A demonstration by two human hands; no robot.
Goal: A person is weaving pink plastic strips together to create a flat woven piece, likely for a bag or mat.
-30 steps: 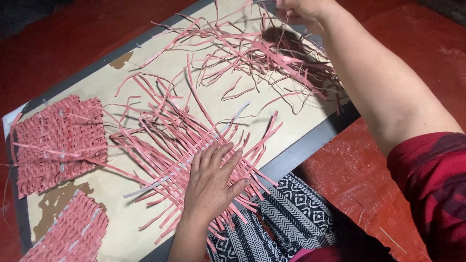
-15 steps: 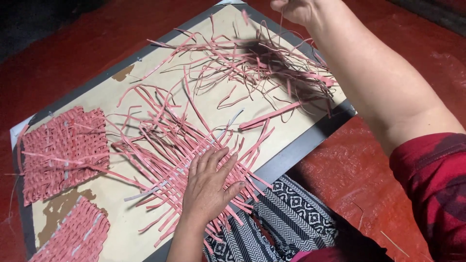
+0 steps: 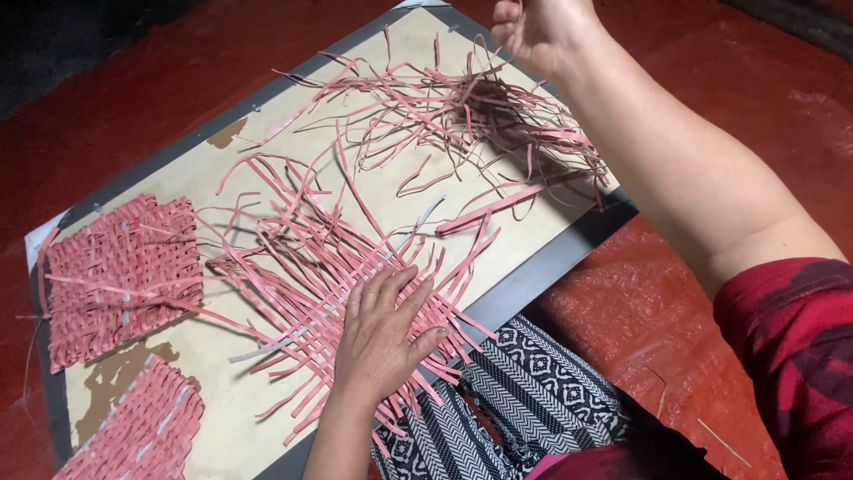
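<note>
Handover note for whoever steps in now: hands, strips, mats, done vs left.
Left hand: flat, fingers spread, pressing the half-woven pink strips on the board.
Right hand: raised at the top edge, closed; a held strip can't be made out.
Loose strip pile lies below it.
Done: two woven mats, upper and lower, at the board's left end.
Left: middle piece is open, ends sticking out unwoven.
</note>
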